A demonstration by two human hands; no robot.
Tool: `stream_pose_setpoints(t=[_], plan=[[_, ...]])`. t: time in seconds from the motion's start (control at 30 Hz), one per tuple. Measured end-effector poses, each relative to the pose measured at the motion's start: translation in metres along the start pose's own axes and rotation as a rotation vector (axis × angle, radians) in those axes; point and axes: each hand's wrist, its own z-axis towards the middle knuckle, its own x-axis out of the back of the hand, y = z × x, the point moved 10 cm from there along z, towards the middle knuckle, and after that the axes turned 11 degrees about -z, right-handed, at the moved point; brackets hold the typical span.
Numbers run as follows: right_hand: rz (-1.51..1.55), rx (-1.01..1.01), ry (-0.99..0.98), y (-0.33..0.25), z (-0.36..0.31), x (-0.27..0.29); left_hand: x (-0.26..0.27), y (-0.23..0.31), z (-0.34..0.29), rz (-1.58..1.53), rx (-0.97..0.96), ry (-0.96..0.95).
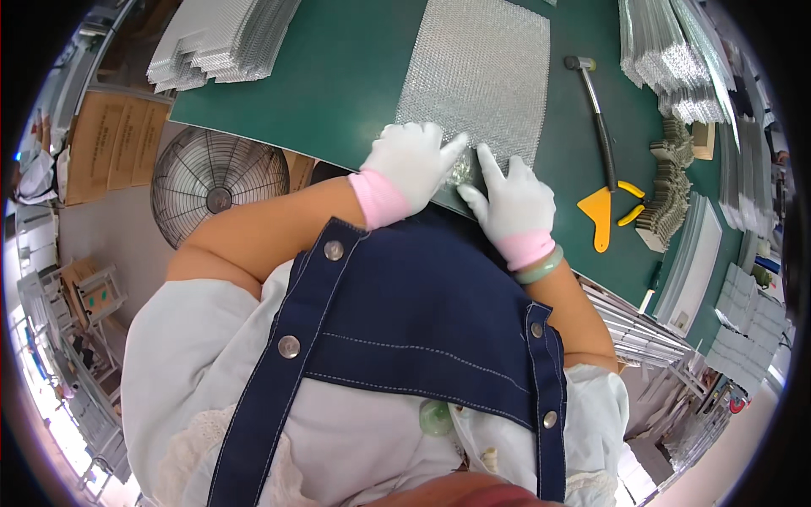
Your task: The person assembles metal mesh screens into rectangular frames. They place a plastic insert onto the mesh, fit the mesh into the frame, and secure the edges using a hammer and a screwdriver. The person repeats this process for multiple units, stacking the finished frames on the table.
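Observation:
A silvery mesh sheet (477,68) lies on the green table, its near end by the table's front edge. My left hand (410,160), in a white glove with a pink cuff, rests at the sheet's near left corner, index finger stretched out and the other fingers partly bent. Opposite it, my gloved right hand (517,198) has its thumb and fingers apart, with fingertips at the sheet's near edge. Between the hands is a small shiny, crinkled clear patch (459,169); what it is I cannot make out. Neither hand visibly grips anything.
Right of the sheet lie a black-handled hammer (598,118), a yellow scraper (598,215) and yellow-handled pliers (634,203). Mesh stacks stand at far left (224,38) and far right (676,55). Grey corrugated pieces (667,186) line the right side. A floor fan (220,186) stands left.

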Motion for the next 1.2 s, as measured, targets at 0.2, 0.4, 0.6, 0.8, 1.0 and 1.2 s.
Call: stream_pose_setpoints(t=[0.2,0.4,0.6,0.8,1.0,1.2], plan=[[-0.081,-0.158,-0.136,-0.007,0.005,-0.016,-0.018,0.005,0.013,0.079,-0.043,0.061],[0.351,-0.54,0.524,0.182,-0.077,0.047,0.018,-0.009,-0.004,-0.152,-0.14,0.207],[-0.47,-0.645,0.333,0.296,-0.183,-0.008,0.01,0.003,-0.011,-0.489,-0.283,0.09],[-0.284,-0.558,0.297,0.336,-0.173,0.012,0.064,0.034,-0.064,-0.343,-0.27,0.403],[0.565,-0.854,0.468,0.342,-0.184,0.052,-0.05,-0.043,-0.131,-1.205,0.72,-0.151],[1.88,-0.688,-0.091,0.052,-0.139,-0.024,-0.106,-0.046,-0.102,-1.802,0.794,-0.052]])
